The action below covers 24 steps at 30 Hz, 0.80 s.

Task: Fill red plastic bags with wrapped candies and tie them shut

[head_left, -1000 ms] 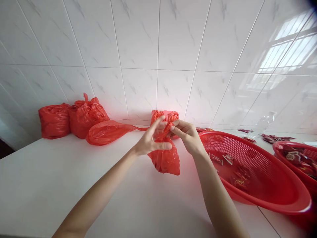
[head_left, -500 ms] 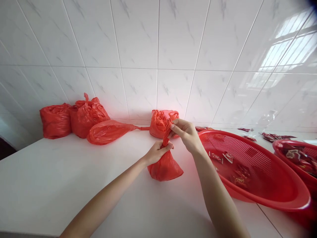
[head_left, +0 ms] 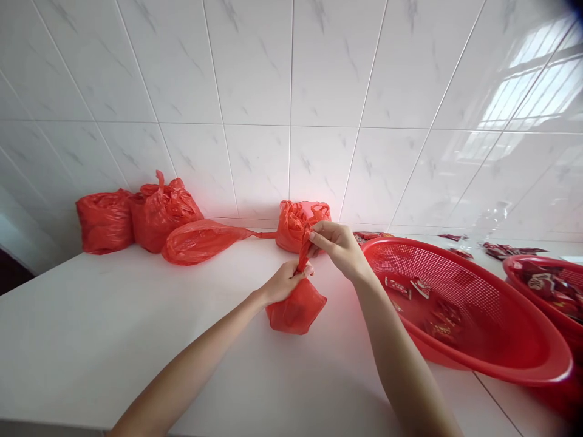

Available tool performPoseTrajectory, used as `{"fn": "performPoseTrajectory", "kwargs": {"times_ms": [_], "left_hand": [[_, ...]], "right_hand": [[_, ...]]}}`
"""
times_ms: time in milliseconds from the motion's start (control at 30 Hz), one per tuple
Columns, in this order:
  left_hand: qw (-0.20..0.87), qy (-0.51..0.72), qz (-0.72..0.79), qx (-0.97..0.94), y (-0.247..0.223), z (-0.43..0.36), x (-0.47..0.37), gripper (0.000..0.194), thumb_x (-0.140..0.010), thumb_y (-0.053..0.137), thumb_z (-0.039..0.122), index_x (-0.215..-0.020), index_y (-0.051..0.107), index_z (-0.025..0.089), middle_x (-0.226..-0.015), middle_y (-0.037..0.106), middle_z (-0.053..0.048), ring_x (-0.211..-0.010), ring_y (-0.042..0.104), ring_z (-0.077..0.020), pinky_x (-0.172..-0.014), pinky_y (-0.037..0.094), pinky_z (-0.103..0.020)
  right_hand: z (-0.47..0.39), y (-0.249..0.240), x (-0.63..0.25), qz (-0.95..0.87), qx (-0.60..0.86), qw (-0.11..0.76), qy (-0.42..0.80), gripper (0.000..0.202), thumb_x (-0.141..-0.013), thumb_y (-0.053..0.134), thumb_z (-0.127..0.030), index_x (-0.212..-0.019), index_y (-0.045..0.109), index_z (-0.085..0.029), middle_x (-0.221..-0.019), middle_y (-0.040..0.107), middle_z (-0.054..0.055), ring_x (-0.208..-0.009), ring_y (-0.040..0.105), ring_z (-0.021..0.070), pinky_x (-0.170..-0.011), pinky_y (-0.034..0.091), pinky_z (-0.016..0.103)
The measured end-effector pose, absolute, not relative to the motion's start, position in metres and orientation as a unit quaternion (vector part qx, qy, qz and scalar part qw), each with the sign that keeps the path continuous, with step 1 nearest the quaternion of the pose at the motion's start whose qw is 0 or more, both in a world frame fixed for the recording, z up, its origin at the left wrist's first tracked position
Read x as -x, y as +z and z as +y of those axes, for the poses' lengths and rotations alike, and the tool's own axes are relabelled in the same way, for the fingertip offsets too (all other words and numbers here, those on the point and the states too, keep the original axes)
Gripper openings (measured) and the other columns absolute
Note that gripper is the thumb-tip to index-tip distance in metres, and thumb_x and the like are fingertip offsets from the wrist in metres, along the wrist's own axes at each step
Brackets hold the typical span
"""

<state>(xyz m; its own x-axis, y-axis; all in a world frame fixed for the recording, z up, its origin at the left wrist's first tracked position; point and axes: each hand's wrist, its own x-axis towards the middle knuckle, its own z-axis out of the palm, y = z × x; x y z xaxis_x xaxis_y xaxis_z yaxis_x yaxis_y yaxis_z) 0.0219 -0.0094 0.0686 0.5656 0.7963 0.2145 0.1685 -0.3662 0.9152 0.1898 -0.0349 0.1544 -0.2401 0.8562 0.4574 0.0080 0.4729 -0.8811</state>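
A small red plastic bag (head_left: 296, 311) hangs just over or on the white counter; I cannot tell whether its base touches. Its neck is twisted into a narrow strand. My left hand (head_left: 286, 281) is closed around the lower part of that neck, right above the full part of the bag. Higher up, my right hand (head_left: 332, 243) pinches the top of the twisted strand between thumb and fingers. Something darker shows faintly through the bag's thin film. Behind my hands, a bunched red bag bundle (head_left: 291, 227) rests against the wall.
On the right stands a large red plastic basket (head_left: 483, 358) with several small wrapped packets (head_left: 398, 288). Beyond it is a second red basket (head_left: 514, 267) full of packets. At the left, two filled red bags (head_left: 104, 224) and a loose red bag (head_left: 195, 243) lie on the counter (head_left: 113, 328).
The small bag's body has swung and turned slightly to the left. Both hands keep their hold on the twisted neck, shifting only a little to the left.
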Motion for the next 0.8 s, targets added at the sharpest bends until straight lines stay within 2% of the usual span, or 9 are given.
{"fn": "performPoseTrajectory", "kwargs": {"times_ms": [167, 333, 433, 567, 633, 733, 800], "left_hand": [[0.470, 0.352, 0.299, -0.752, 0.070, -0.016, -0.012, 0.039, -0.089, 0.059, 0.056, -0.085, 0.058, 0.018, -0.067, 0.038, 0.004, -0.060, 0.033, -0.0117, -0.060, 0.031, -0.027], [0.454, 0.393, 0.304, -0.739, 0.073, -0.022, -0.003, 0.045, -0.094, 0.048, 0.058, -0.107, 0.063, 0.018, -0.081, 0.052, -0.001, -0.072, 0.045, -0.0152, -0.073, 0.039, -0.029], [0.451, 0.390, 0.324, -0.734, 0.073, -0.023, 0.002, 0.045, -0.093, 0.050, 0.059, -0.100, 0.065, 0.017, -0.079, 0.053, 0.000, -0.070, 0.046, -0.0148, -0.069, 0.038, -0.028], [0.459, 0.399, 0.370, -0.702, 0.074, -0.021, 0.026, 0.045, -0.090, 0.055, 0.060, -0.082, 0.060, 0.016, -0.068, 0.049, 0.002, -0.062, 0.044, -0.0126, -0.061, 0.035, -0.026], [0.422, 0.416, 0.411, -0.692, 0.080, -0.019, 0.053, 0.047, -0.088, 0.057, 0.062, -0.077, 0.059, 0.016, -0.067, 0.052, 0.001, -0.062, 0.047, -0.0134, -0.060, 0.037, -0.026], [0.287, 0.468, 0.502, -0.669, 0.101, -0.018, 0.110, 0.049, -0.085, 0.058, 0.063, -0.073, 0.064, 0.016, -0.070, 0.061, -0.001, -0.069, 0.055, -0.0163, -0.069, 0.044, -0.027], [0.186, 0.496, 0.561, -0.636, 0.122, -0.019, 0.154, 0.043, -0.085, 0.060, 0.059, -0.082, 0.070, 0.017, -0.090, 0.070, -0.001, -0.089, 0.061, -0.0199, -0.084, 0.046, -0.028]], "right_hand": [[-0.035, 0.155, -0.193, -0.689, 0.321, 0.505, 0.408, 0.027, -0.088, 0.067, -0.043, -0.080, 0.061, -0.017, -0.071, 0.068, 0.001, -0.064, 0.067, 0.0155, -0.064, 0.053, 0.028], [-0.035, 0.155, -0.195, -0.694, 0.322, 0.498, 0.408, 0.029, -0.089, 0.066, -0.045, -0.082, 0.062, -0.017, -0.072, 0.069, 0.002, -0.067, 0.068, 0.0157, -0.067, 0.055, 0.029], [-0.037, 0.156, -0.195, -0.704, 0.327, 0.487, 0.400, 0.028, -0.089, 0.065, -0.044, -0.084, 0.064, -0.017, -0.077, 0.070, 0.003, -0.071, 0.069, 0.0165, -0.070, 0.055, 0.030], [-0.041, 0.162, -0.201, -0.718, 0.355, 0.468, 0.373, 0.027, -0.088, 0.066, -0.042, -0.098, 0.068, -0.017, -0.090, 0.072, 0.005, -0.075, 0.070, 0.0171, -0.077, 0.056, 0.034], [-0.044, 0.165, -0.208, -0.715, 0.371, 0.474, 0.357, 0.027, -0.088, 0.066, -0.041, -0.100, 0.070, -0.017, -0.091, 0.071, 0.005, -0.075, 0.070, 0.0170, -0.078, 0.056, 0.035], [-0.048, 0.171, -0.223, -0.701, 0.382, 0.499, 0.337, 0.028, -0.088, 0.067, -0.042, -0.100, 0.071, -0.018, -0.092, 0.071, 0.006, -0.077, 0.070, 0.0180, -0.077, 0.057, 0.035], [-0.050, 0.173, -0.232, -0.690, 0.389, 0.516, 0.326, 0.029, -0.087, 0.068, -0.043, -0.101, 0.072, -0.018, -0.095, 0.072, 0.007, -0.077, 0.070, 0.0187, -0.076, 0.057, 0.036]]}}
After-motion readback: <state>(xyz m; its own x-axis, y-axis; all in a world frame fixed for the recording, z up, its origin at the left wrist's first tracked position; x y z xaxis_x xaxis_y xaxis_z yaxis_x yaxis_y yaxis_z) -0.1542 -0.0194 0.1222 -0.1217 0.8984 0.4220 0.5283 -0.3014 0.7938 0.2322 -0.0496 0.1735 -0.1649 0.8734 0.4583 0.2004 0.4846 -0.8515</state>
